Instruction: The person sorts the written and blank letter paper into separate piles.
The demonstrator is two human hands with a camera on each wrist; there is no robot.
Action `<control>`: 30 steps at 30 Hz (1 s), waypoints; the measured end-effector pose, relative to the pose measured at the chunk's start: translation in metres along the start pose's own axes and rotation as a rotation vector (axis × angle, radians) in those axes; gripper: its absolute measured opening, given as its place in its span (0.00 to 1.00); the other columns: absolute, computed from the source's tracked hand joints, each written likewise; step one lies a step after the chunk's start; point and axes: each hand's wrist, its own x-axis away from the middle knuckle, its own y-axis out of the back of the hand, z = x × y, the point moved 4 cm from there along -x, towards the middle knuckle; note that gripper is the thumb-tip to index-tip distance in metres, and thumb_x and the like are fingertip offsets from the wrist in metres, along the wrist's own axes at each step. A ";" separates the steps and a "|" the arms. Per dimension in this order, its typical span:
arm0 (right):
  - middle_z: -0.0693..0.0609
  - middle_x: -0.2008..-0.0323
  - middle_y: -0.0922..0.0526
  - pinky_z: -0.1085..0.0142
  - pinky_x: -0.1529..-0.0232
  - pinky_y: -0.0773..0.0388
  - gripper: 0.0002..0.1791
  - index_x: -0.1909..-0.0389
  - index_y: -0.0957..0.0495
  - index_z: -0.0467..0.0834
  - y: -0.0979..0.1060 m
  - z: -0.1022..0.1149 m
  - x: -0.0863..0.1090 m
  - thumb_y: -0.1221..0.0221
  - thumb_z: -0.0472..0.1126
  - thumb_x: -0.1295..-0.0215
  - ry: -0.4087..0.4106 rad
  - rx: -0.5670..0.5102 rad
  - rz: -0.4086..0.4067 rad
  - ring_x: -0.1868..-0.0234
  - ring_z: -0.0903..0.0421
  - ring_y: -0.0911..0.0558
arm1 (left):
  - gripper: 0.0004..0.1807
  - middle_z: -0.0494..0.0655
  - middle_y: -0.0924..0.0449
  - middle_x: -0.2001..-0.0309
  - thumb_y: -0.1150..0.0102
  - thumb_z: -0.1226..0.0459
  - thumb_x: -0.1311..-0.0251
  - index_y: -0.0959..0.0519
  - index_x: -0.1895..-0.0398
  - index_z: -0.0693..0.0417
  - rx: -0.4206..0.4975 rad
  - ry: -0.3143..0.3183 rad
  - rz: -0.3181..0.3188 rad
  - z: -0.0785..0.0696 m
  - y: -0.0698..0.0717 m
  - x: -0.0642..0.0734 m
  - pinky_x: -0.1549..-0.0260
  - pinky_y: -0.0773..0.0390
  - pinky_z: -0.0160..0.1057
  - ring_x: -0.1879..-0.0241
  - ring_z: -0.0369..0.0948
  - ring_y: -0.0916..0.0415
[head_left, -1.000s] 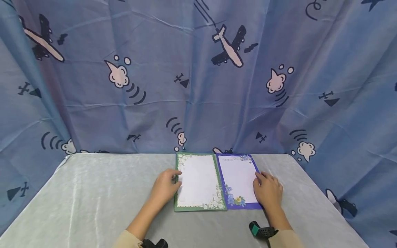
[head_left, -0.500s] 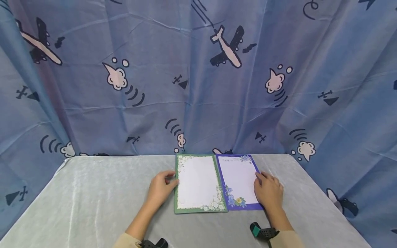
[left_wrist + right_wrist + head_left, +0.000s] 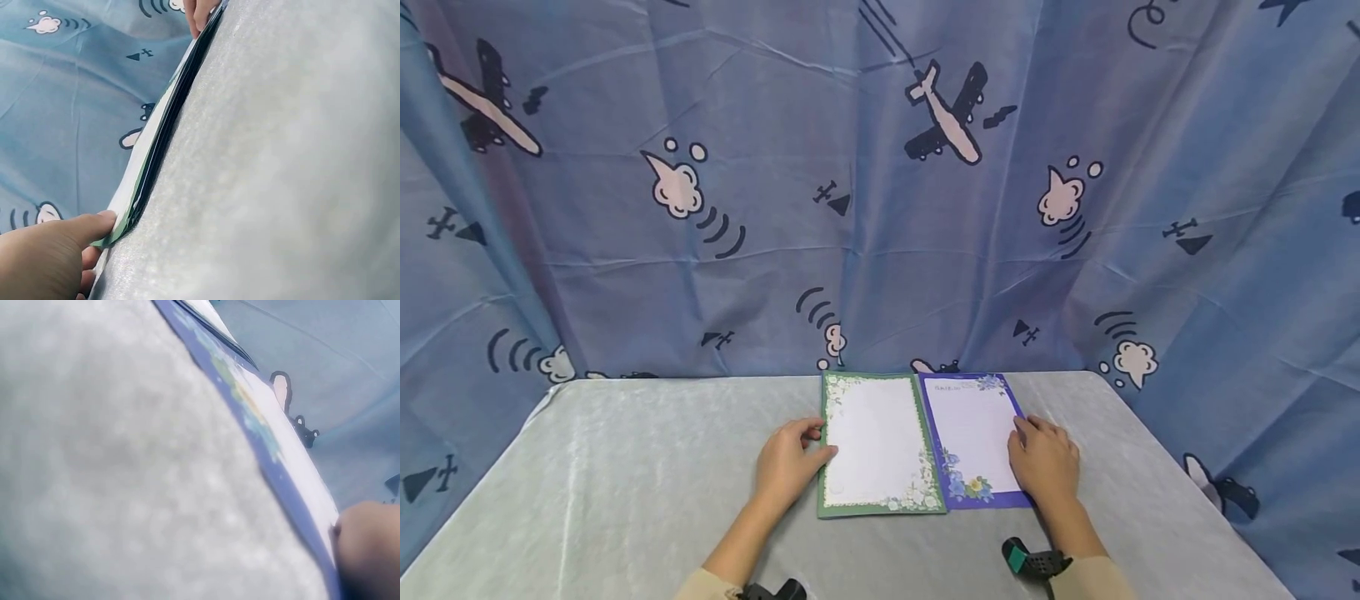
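Two floral-bordered pages lie side by side at the table's back in the head view. The green-bordered one (image 3: 880, 442) is on the left, with several dark-edged sheets under it in the left wrist view. Its inner edge meets the purple-bordered page (image 3: 973, 433) on the right. My left hand (image 3: 786, 467) pinches the green page's left edge, thumb on top and fingers tucked beneath. My right hand (image 3: 1047, 462) is at the purple page's right edge, thumb over the paper and its other fingers bent down beside it; the fingertips are hidden.
A pale grey cloth covers the table (image 3: 647, 467). Behind it hangs a blue curtain (image 3: 760, 167) printed with planes and clouds. Each wrist wears a black strap; the right wrist strap (image 3: 1037, 562) has a green patch.
My left hand has drawn back slightly, its index finger moving off the page's face to the edge. The green page's near edge has come a little closer. The right hand stays put.
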 end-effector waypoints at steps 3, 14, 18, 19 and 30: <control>0.31 0.34 0.27 0.34 0.33 0.37 0.25 0.36 0.25 0.35 0.000 0.001 0.000 0.51 0.44 0.27 0.018 0.022 -0.015 0.33 0.30 0.31 | 0.21 0.38 0.16 0.64 0.22 0.58 0.50 0.14 0.51 0.50 -0.011 -0.008 -0.011 0.001 0.000 0.000 0.61 0.24 0.39 0.64 0.37 0.23; 0.31 0.45 0.18 0.39 0.41 0.26 0.20 0.46 0.18 0.34 0.021 0.029 0.001 0.43 0.42 0.31 0.108 -0.125 -0.111 0.42 0.32 0.21 | 0.20 0.39 0.17 0.66 0.22 0.61 0.51 0.13 0.53 0.51 0.016 -0.022 -0.023 0.000 0.001 -0.001 0.65 0.28 0.36 0.67 0.35 0.27; 0.33 0.47 0.15 0.41 0.44 0.23 0.18 0.46 0.17 0.37 0.027 0.052 0.007 0.41 0.43 0.30 0.131 -0.281 -0.085 0.45 0.35 0.18 | 0.19 0.39 0.18 0.67 0.22 0.61 0.51 0.13 0.53 0.51 0.032 -0.030 -0.027 0.000 0.001 -0.001 0.67 0.30 0.34 0.68 0.34 0.29; 0.34 0.48 0.15 0.42 0.46 0.22 0.18 0.46 0.16 0.37 0.028 0.059 0.010 0.41 0.43 0.31 0.146 -0.309 -0.086 0.46 0.36 0.17 | 0.19 0.39 0.18 0.68 0.22 0.62 0.51 0.13 0.53 0.51 0.035 -0.032 -0.028 0.001 0.001 -0.001 0.67 0.30 0.34 0.68 0.34 0.29; 0.44 0.55 0.11 0.56 0.56 0.19 0.13 0.51 0.14 0.40 0.011 0.108 0.032 0.35 0.38 0.35 0.274 -0.514 -0.048 0.56 0.48 0.14 | 0.18 0.41 0.17 0.64 0.22 0.61 0.50 0.13 0.54 0.50 0.044 -0.035 -0.041 0.002 0.002 0.000 0.66 0.27 0.35 0.67 0.35 0.26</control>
